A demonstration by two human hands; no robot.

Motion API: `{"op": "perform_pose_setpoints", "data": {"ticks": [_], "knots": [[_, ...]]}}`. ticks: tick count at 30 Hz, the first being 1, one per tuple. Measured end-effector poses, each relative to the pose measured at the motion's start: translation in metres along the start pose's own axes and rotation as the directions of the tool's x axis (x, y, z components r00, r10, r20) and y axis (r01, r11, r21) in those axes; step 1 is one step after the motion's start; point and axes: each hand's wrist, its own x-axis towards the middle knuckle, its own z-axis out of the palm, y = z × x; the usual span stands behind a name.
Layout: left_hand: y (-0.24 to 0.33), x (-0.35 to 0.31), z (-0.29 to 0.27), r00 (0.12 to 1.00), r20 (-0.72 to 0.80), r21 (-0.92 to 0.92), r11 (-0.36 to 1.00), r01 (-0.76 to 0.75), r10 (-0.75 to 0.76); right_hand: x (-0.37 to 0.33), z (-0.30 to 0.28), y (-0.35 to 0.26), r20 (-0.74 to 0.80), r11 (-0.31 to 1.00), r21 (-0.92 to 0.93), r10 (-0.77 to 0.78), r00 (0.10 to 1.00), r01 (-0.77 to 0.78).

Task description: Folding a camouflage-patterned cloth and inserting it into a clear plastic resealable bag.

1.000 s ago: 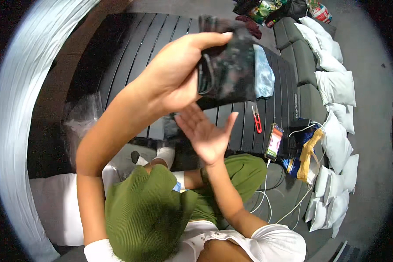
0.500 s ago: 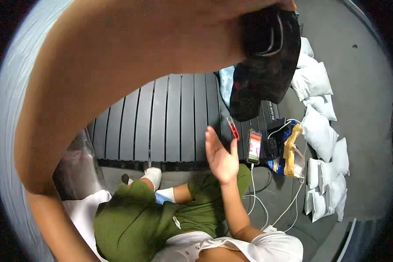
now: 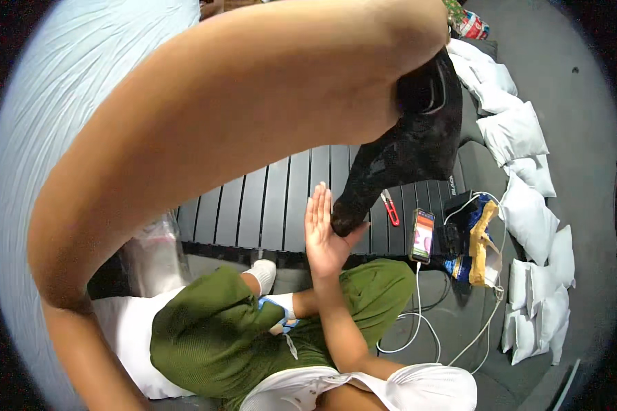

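My left arm arches across the upper part of the head view, close up. A black cloth piece (image 3: 418, 140) hangs from my left hand (image 3: 432, 34), whose fingers are mostly out of sight; a glossy curved line shows near the cloth's top. Below it, my right hand (image 3: 328, 236) is raised with straight fingers and the thumb apart. The cloth's narrow lower end lies against its palm, beside the thumb, and the fingers are not closed on it. Red-handled thread snips (image 3: 390, 207) lie on the dark slatted table (image 3: 271, 205), just right of the cloth.
A lit phone (image 3: 422, 236) with a white cable lies right of the snips. Beside it are a yellow and blue bag (image 3: 483, 236) and tangled cords. Several small white stuffed pouches (image 3: 528, 205) line the right side. Pale blue sheeting (image 3: 110, 82) covers the far left.
The black cloth's lower end has come down and left onto my right palm. My right hand has shifted slightly left, its fingers now upright. The view has moved a little.
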Motion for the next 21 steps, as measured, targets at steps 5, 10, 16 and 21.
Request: {"op": "perform_pose_setpoints", "data": {"ticks": [5, 10, 16, 21], "knots": [[0.004, -0.001, 0.005, 0.995, -0.07, 0.079, 0.994, 0.079, -0.073, -0.011, 0.006, -0.002, -0.063, 0.998, 0.025, -0.055, 0.996, 0.057], [0.023, -0.015, 0.032, 0.988, -0.114, 0.126, 0.985, 0.12, -0.106, -0.003, 0.023, -0.029, -0.098, 0.989, -0.128, -0.084, 0.992, 0.071], [0.017, -0.012, 0.017, 0.907, -0.391, -0.031, 0.987, 0.156, -0.155, 0.036, 0.029, -0.056, -0.326, 0.916, -0.397, -0.203, 0.923, 0.061], [0.014, -0.005, 0.008, 0.915, -0.381, -0.049, 0.991, 0.126, -0.135, 0.075, 0.016, -0.077, -0.201, 0.871, -0.49, -0.135, 0.97, 0.02]]}}
